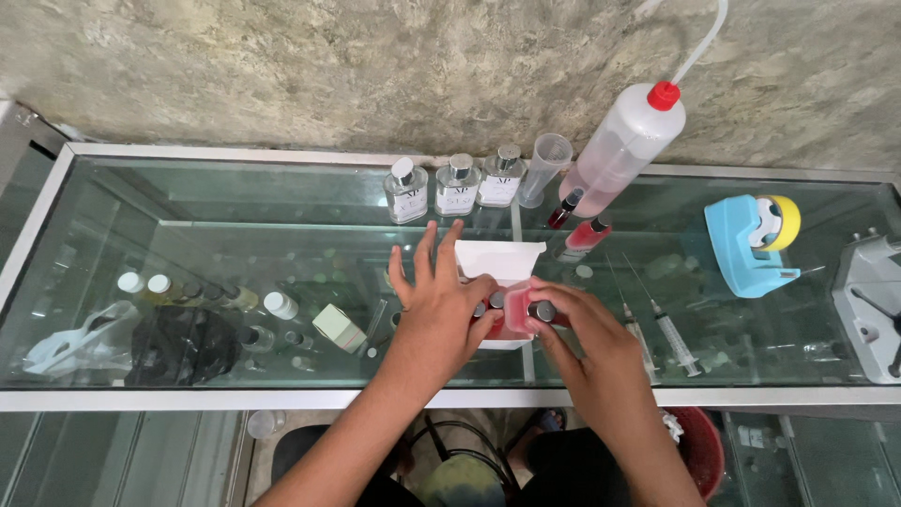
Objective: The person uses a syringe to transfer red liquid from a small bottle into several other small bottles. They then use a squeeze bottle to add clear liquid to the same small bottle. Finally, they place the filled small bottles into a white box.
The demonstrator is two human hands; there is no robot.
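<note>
Two hands met at the centre of the frame, over a white tray point(500, 258) on the glass counter point(235, 235). My left hand point(439, 305) lay spread on the tray's left side, fingers fanned toward the wall, thumb tucked in against a small pink vial point(515, 312). My right hand point(582, 329) came in from the lower right, its fingertips closed on the vial's dark cap point(542, 311). The vial lay nearly level, its long axis running left to right across the frame, cap toward my right hand and body toward my left. So both hands had it: the right pinched shut on the cap end, the left only partly curled, steadying the body with thumb and forefinger. How firmly the left gripped, I could not tell. Neither hand was nearer; the vial sat between them, over the tray's near edge.

Behind, up the frame, a squeeze bottle point(624, 145) with a red cap leaned toward the wall, beside a clear measuring cup point(544, 167) and three square perfume bottles point(455, 186). A blue tape dispenser point(751, 242) stood at the right. Two syringes point(671, 329) lay just right of my right hand, pointing up the frame.
</note>
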